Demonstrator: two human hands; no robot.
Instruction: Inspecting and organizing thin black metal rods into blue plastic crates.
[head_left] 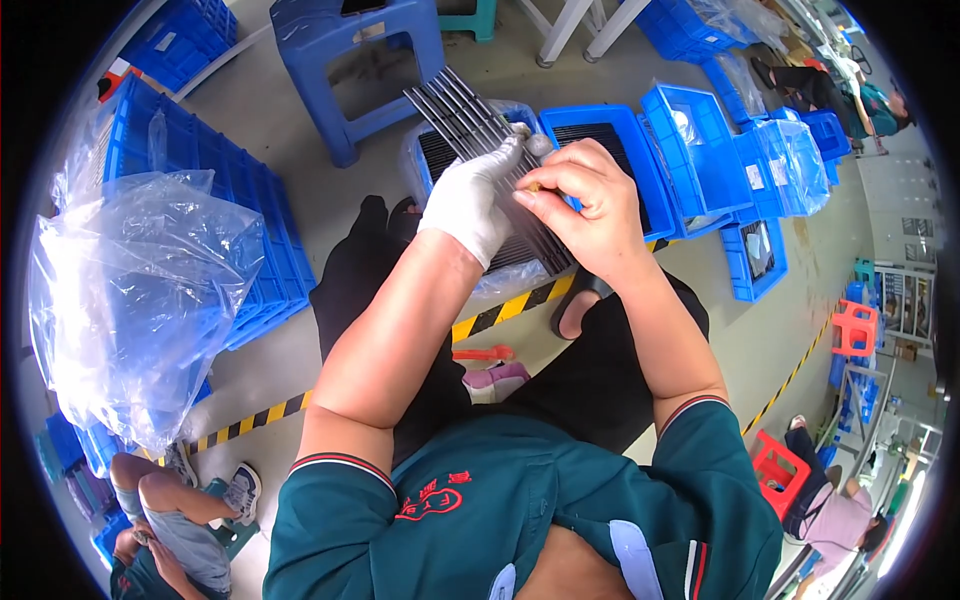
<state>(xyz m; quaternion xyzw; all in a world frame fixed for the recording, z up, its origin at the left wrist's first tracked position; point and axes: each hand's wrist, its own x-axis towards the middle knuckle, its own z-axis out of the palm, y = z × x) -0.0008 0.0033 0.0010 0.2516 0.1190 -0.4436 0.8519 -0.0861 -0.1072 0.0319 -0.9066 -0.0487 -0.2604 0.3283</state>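
My left hand [468,205], in a white glove, is closed around a bundle of thin dark rods [458,108]. The rods slant from upper left to lower right, across the hand and over a blue bin. Bare and close beside them, my right hand [600,215] pinches a small yellowish-brown piece [534,187] between thumb and fingertips. Its exact kind is too small to tell. Under my hands, a plastic-lined bin [410,160] holds more dark rods. To its right stands a blue bin [640,130] with dark rods lying in it.
A blue plastic stool [345,85] stands ahead. Stacked blue crates [260,200] rise at left, with clear plastic sheeting [140,290] over them. More blue bins [700,150] are piled at right. Yellow-black tape [510,308] crosses the floor. Other people sit at lower left, lower right and upper right.
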